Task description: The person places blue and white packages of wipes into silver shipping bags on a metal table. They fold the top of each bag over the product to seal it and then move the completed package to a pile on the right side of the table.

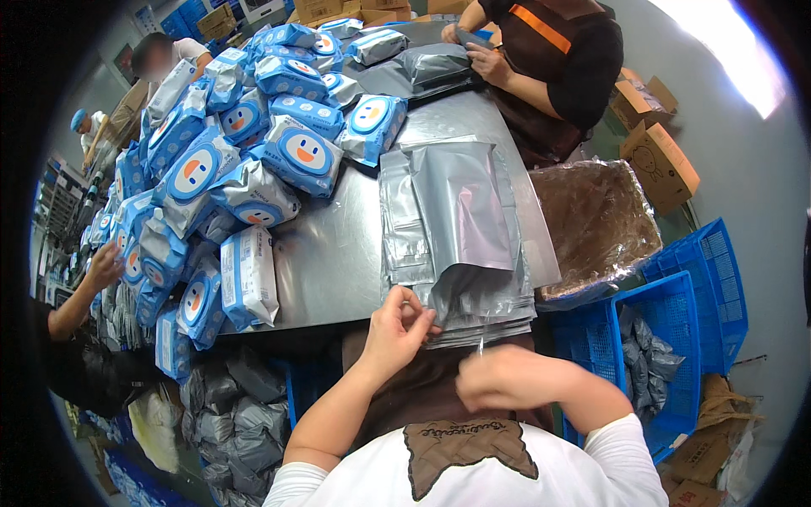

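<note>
A stack of flat grey plastic mailing bags (473, 211) lies at the table's near right edge, its top bag bulging slightly at the near end. At the stack's near left corner is my left hand (395, 334), fingers curled in with the tips close to the bag edges; whether they pinch a bag is hidden. My right hand (507, 376) is just off the near edge, curled and blurred by motion. A thin whitish strip (481, 344) shows beside its fingers; what the hand holds cannot be made out. Left of the stack, blue-and-white wipes packs (300, 156) are heaped.
Across the metal table (329, 253), a person in a dark apron (549, 76) handles a grey bag. Another person's hand (106, 264) is by the heap at left. A plastic-lined box (591, 224) and blue crate (667, 338) stand right; filled grey bags (241, 422) lie below left.
</note>
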`<state>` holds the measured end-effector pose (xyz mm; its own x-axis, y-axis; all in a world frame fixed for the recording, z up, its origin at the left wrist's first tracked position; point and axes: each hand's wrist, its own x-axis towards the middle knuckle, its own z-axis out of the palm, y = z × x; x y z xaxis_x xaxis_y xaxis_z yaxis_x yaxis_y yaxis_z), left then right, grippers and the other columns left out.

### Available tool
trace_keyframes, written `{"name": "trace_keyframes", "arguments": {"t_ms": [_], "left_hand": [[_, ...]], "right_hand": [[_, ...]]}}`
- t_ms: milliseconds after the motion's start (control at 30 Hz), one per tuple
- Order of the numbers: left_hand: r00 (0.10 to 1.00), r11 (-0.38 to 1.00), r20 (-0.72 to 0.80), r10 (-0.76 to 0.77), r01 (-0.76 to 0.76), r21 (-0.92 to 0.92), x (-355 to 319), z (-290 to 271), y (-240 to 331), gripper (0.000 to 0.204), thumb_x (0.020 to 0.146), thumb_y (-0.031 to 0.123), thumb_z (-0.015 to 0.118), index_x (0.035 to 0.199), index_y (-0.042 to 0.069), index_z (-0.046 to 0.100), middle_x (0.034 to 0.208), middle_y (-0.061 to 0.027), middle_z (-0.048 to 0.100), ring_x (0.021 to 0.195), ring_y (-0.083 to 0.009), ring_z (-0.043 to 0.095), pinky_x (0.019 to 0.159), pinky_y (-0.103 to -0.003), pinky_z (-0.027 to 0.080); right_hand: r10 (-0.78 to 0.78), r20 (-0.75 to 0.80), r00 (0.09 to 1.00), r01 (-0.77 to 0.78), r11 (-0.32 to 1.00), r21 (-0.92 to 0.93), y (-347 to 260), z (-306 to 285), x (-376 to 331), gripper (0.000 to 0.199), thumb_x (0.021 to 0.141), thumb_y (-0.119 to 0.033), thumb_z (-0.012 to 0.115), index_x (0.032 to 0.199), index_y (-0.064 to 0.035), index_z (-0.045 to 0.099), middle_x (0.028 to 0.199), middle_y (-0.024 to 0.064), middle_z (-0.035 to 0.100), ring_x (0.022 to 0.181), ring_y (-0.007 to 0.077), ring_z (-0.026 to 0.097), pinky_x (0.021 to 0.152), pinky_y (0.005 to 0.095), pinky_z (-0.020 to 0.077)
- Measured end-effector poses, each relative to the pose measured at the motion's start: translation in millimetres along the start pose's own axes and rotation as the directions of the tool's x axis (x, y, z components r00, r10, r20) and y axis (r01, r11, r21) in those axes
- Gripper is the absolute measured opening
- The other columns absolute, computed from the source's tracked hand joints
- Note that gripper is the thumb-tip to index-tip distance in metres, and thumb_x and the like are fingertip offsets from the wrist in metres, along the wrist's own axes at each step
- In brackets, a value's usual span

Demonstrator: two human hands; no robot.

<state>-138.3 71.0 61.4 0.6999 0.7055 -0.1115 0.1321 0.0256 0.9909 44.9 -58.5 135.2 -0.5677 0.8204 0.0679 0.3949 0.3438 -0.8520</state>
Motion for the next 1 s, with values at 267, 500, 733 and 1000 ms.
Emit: {"name": "trace_keyframes", "arguments": {"t_ms": [267, 500, 733, 1000], "left_hand": [[0.991, 0.995, 0.122, -0.063, 0.072, -0.071, -5, -10, 6, 0.021, 0.093, 0.002, 0.055, 0.094, 0.006, 0.034, 0.085, -0.0124, 0.067, 0.073, -0.0172, 0.068, 0.056, -0.025, 0.051], [0.807, 0.470, 0.103, 0.581, -0.436, 0.767, 42, -29, 29, 0.042, 0.075, 0.001, 0.067, 0.111, 0.006, 0.046, 0.109, -0.0147, 0.059, 0.103, -0.0296, 0.058, 0.082, -0.036, 0.051], [0.407, 0.083, 0.687, 0.602, -0.888, 0.453, 96, -45, 30, 0.032, 0.059, -0.003, 0.065, 0.088, 0.005, 0.058, 0.104, -0.0085, 0.057, 0.108, -0.0285, 0.054, 0.093, -0.041, 0.047], [0.941, 0.968, -0.268, 0.208, -0.158, 0.196, 111, -4, -13, 0.039, 0.097, 0.023, 0.050, 0.070, -0.004, 0.053, 0.054, -0.0144, 0.047, 0.052, -0.0202, 0.042, 0.052, -0.036, 0.035]], "right_hand": [[0.523, -0.809, 0.271, -0.766, 0.625, 0.148, 205, -130, -179, 0.032, 0.085, -0.010, 0.064, 0.115, -0.0028, 0.056, 0.114, 0.0137, 0.063, 0.099, 0.0230, 0.062, 0.081, 0.0321, 0.0489], [-0.226, -0.634, 0.739, -0.406, 0.603, -0.687, 108, -90, -49, 0.035, 0.076, -0.005, 0.065, 0.110, -0.0129, 0.062, 0.123, 0.0109, 0.057, 0.123, 0.0289, 0.050, 0.099, 0.0370, 0.0461], [-0.378, -0.280, 0.882, 0.010, 0.610, -0.792, 104, -84, -27, 0.016, 0.069, 0.001, 0.063, 0.083, -0.0061, 0.058, 0.115, 0.0096, 0.060, 0.115, 0.0264, 0.057, 0.094, 0.0361, 0.0500], [0.672, -0.708, 0.217, -0.093, 0.736, 0.670, 138, -54, 22, 0.029, 0.086, -0.015, 0.059, 0.062, -0.0007, 0.052, 0.057, -0.0017, 0.046, 0.057, 0.0065, 0.042, 0.051, 0.0306, 0.0335]]}}
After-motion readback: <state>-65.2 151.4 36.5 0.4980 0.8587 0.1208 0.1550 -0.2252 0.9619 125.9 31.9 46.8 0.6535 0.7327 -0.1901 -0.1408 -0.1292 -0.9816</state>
